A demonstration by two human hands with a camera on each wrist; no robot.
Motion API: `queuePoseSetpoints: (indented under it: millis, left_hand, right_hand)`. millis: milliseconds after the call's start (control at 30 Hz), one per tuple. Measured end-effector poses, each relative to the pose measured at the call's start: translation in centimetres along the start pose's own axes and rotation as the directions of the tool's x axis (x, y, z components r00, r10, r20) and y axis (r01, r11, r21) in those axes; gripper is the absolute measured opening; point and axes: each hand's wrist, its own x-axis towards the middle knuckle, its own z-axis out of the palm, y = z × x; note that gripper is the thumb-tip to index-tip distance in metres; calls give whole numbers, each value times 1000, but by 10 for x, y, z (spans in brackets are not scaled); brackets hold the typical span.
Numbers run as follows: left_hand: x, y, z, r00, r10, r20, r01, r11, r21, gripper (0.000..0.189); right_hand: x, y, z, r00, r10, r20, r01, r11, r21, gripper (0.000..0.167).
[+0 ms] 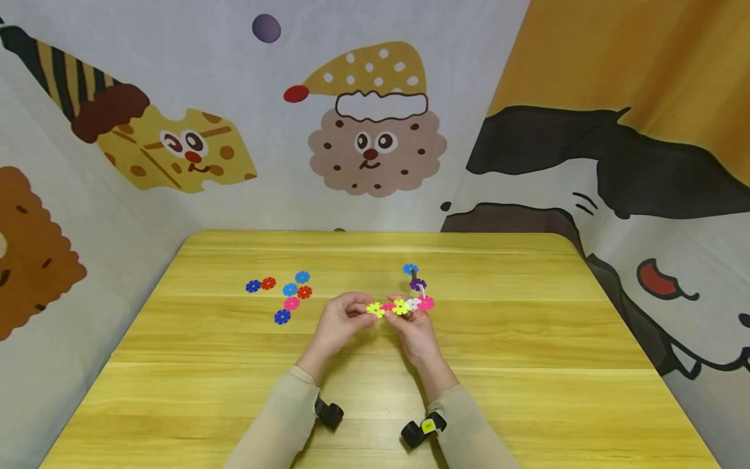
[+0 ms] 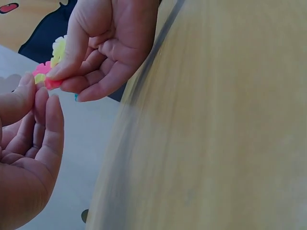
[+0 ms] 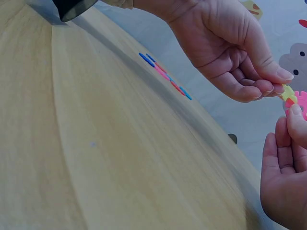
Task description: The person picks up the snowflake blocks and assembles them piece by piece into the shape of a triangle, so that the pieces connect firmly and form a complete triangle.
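Note:
Both hands hold a chain of notched plastic snowflake discs above the table. In the head view, my left hand pinches the yellow disc at the chain's left end between thumb and fingers. My right hand grips the chain beside it, its thumb tip at the small pink disc. From there the chain runs through a second yellow disc and a white disc to a larger pink disc. Beyond, a purple disc and a blue disc continue it away from me.
On the wooden table, left of the hands, lie a dark blue disc with a red disc, and a joined group including a light blue disc and a pink disc. A cartoon-printed curtain hangs behind the table.

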Motion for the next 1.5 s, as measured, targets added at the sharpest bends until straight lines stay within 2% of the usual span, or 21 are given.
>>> queuePoseSetpoints:
  millis: [233, 467, 600, 867, 1000, 1233, 1500]
  left_hand:
    - [0, -2, -11, 997, -18, 78, 19, 1000, -8, 23]
    - [1, -3, -16, 993, -42, 110, 49, 997, -67, 24]
    - [2, -4, -13, 994, -70, 90, 82, 987, -139, 25]
    - [4, -5, -7, 997, -79, 27, 83, 972, -222, 25]
    - [4, -4, -4, 997, -80, -2, 78, 970, -230, 24]
    - [5, -5, 1, 995, -96, -9, 91, 967, -237, 24]
    - [4, -7, 0, 996, -85, -28, 79, 980, -182, 19]
  right_hand:
    - [1, 1, -3, 999, 12, 34, -12, 1000, 11, 40]
    - [2, 2, -4, 997, 26, 73, -29, 999, 40, 41]
    - [1, 2, -5, 995, 50, 85, -55, 996, 65, 38]
    - [0, 1, -6, 985, 120, 126, -133, 986, 98, 30]
    - [-1, 0, -5, 983, 115, 145, -130, 987, 92, 30]
    - [-2, -1, -3, 984, 103, 142, -118, 988, 101, 31]
    - [0, 0, -5, 986, 105, 128, -116, 990, 82, 31]
